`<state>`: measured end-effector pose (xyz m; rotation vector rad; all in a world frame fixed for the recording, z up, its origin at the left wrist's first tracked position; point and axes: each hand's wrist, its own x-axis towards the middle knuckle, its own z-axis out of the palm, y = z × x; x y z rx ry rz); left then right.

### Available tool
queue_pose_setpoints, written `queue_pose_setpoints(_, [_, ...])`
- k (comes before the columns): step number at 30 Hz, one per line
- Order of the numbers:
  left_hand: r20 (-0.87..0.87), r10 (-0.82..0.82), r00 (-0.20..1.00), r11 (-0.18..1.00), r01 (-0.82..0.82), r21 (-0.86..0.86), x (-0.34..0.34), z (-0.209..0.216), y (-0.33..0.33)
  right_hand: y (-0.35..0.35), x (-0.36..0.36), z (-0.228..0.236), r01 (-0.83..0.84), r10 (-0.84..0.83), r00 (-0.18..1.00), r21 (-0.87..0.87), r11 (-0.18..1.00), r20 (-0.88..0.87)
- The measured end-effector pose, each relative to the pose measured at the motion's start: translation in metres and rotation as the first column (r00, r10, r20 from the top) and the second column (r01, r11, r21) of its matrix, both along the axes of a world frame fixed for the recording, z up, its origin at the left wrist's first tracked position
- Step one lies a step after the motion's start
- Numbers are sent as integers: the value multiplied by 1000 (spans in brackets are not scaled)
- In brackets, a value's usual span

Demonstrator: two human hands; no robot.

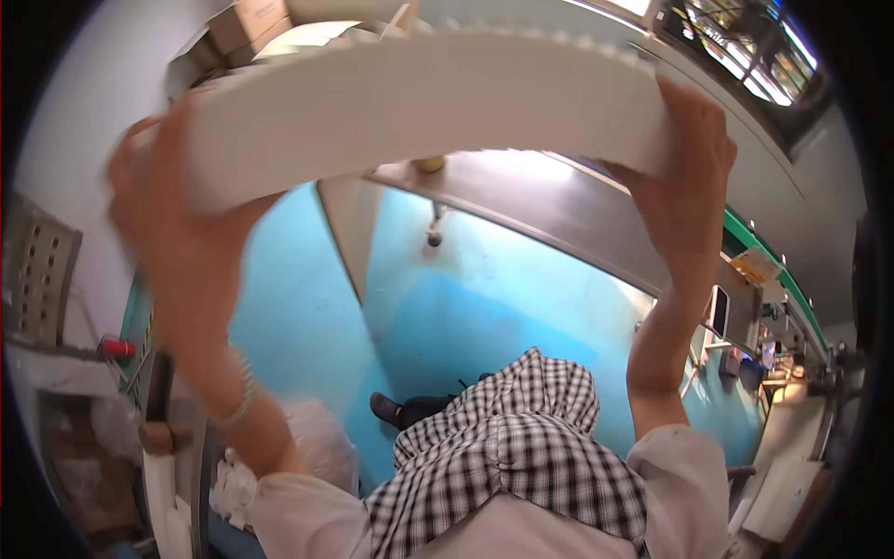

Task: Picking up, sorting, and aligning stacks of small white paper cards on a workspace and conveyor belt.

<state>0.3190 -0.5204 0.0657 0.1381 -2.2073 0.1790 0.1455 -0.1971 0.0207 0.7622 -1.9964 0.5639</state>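
Observation:
A long white, box-like piece [428, 98] is held up across the top of the view, close in front of me. Its long side looks smooth and its far upper edge is jagged, like a row of small teeth. Its kind cannot be made out, and its inside is out of sight. My left hand [186, 196] is closed round its left end, slightly blurred. At the right end my right hand [694, 158] grips it, thumb underneath and fingers behind. Both forearms are raised.
Beyond the piece stands a metal-topped table [521, 200] with a caster wheel [434, 238] below it. Cardboard boxes [250, 23] are at the far left. A clear plastic bag [321, 438] sits by my left arm. A green-edged workbench [773, 261] runs along the right, over a blue floor [466, 317].

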Motion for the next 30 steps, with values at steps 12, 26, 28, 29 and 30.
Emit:
queue_pose_setpoints(12, [832, -308, 461, 923, -68, 379, -286, -244, 125, 147, -79, -225, 368, -550, 261, 445, 816, 793])
queue_pose_setpoints(26, [352, -434, 830, 570, -50, 820, -391, -358, 31, 240, -155, -348, 702, -22, 309, -212, 680, 951])
queue_pose_setpoints(28, [424, -386, 819, 716, -23, 697, -370, -333, 76, 229, -153, -338, 643, 5, 328, -227, 732, 945])
queue_pose_setpoints(29, [448, -383, 808, 749, -12, 662, -366, -332, 82, 219, -158, -331, 592, 30, 354, -249, 766, 935])
queue_pose_setpoints(30, [453, -380, 807, 753, -15, 658, -366, -334, 77, 209, -169, -324, 592, 35, 351, -251, 765, 936])
